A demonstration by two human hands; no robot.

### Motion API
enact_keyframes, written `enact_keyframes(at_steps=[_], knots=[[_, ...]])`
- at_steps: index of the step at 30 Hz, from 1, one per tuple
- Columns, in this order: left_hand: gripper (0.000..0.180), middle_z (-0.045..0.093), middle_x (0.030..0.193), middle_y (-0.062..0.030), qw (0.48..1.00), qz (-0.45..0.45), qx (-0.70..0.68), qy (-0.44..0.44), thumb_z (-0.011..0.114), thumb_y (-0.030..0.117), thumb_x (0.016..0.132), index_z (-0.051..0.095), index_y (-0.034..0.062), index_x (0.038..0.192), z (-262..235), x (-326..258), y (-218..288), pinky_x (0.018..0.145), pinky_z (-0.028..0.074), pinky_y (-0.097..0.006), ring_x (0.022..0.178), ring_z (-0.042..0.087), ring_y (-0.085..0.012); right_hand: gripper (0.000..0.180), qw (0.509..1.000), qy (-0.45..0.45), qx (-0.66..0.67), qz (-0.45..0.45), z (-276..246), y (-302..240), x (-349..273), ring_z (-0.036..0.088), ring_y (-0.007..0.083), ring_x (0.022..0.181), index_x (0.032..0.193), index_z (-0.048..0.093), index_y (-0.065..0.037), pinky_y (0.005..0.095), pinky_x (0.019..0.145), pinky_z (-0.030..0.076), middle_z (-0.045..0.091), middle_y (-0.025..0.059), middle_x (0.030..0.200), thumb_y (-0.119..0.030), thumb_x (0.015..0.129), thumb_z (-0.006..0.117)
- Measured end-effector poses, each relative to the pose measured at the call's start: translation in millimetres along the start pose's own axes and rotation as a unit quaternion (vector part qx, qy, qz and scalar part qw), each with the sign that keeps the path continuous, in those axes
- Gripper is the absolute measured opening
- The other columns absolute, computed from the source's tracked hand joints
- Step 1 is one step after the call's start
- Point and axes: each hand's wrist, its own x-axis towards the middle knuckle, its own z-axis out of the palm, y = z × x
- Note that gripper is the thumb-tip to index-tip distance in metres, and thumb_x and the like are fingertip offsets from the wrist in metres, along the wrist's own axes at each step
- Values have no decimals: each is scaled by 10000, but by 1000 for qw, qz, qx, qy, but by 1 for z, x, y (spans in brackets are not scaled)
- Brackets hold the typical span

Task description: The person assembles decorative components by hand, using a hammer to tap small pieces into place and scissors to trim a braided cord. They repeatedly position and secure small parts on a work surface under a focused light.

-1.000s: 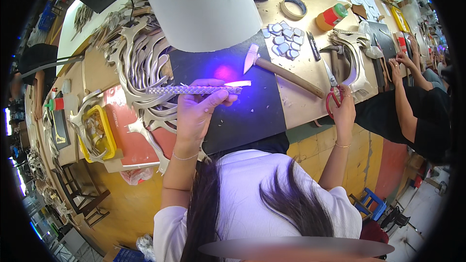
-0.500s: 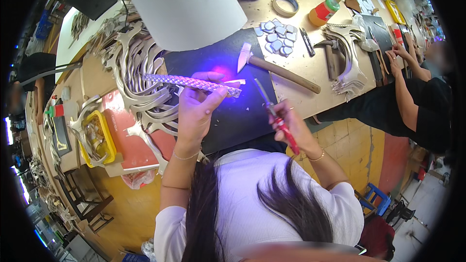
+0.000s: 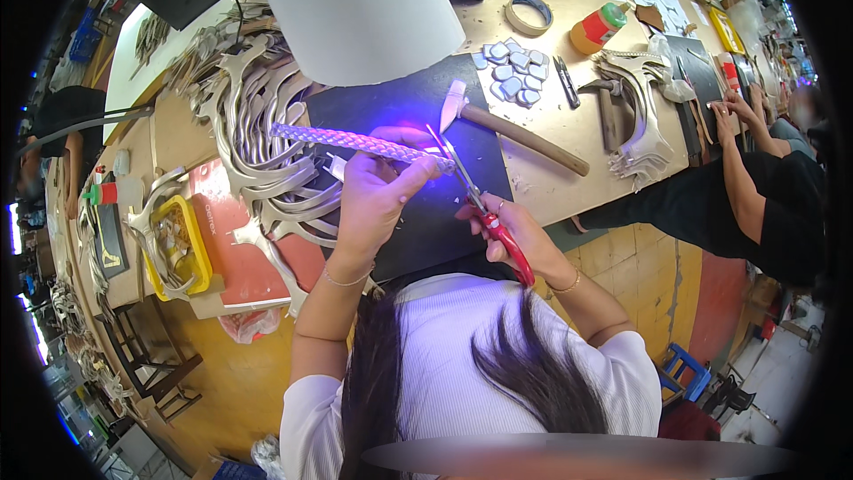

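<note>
My left hand (image 3: 373,200) pinches a pale braided strap (image 3: 329,137) near its right end, which juts past my fingertips. The strap's other end reaches out to the left over a pile of metallic leather pieces. My right hand (image 3: 526,236) is closed round the red handles of a pair of scissors (image 3: 506,247). The scissor blades are parted and lie at the strap's frayed end; whether they touch it I cannot tell. Purple-blue light falls on the strap and the black mat (image 3: 409,249) beneath.
A hammer (image 3: 524,138) lies right of the strap, below several small grey pieces (image 3: 515,71). A white lamp shade (image 3: 360,13) hangs close above. Metallic leather pieces (image 3: 258,138) heap at left, a yellow tray (image 3: 207,249) beyond. Another person's arms (image 3: 742,156) are at right.
The scissors have moved left and up to the strap's end, and their blades have parted. My left hand still holds the strap, shifted slightly right in the picture.
</note>
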Motion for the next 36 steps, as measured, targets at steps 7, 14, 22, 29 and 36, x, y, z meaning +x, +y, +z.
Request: enact_keyframes(at_steps=[7,14,22,29,36], knots=[[259,697,953,-140,1000,-17,1,5,681,-26,904,583,-30,1143,0,0,1,822,572,-344,859,701,-218,1008,1000,4,-20,-19,0,2,2,488,136,685,1140,626,23,313,619,416,465,8,766,-841,630,715],[234,692,951,-138,1000,-13,18,1,680,-31,903,581,-19,1115,-1,1,1,811,577,-343,857,706,-221,918,1000,7,-28,2,-2,0,0,480,132,670,1060,635,29,307,616,416,483,18,757,-782,651,765],[255,655,935,-102,1000,18,-14,-6,730,-36,874,543,9,1041,-5,6,0,783,601,-332,879,697,-189,736,998,64,-10,24,-2,5,-8,465,100,641,823,609,3,287,586,396,490,2,679,-709,728,772],[186,687,902,-117,999,6,-39,-7,670,1,931,540,22,1062,-20,13,6,754,611,-375,832,718,-227,782,997,49,-3,-58,-13,4,-7,515,116,670,924,590,-19,297,628,440,508,6,723,-756,711,739],[131,688,899,-87,997,-38,-17,-72,688,117,960,601,26,996,-27,24,20,728,602,-324,820,708,-179,1006,978,-120,-171,21,-37,-14,-17,640,382,882,1090,602,53,405,780,503,636,186,966,-826,613,713]])
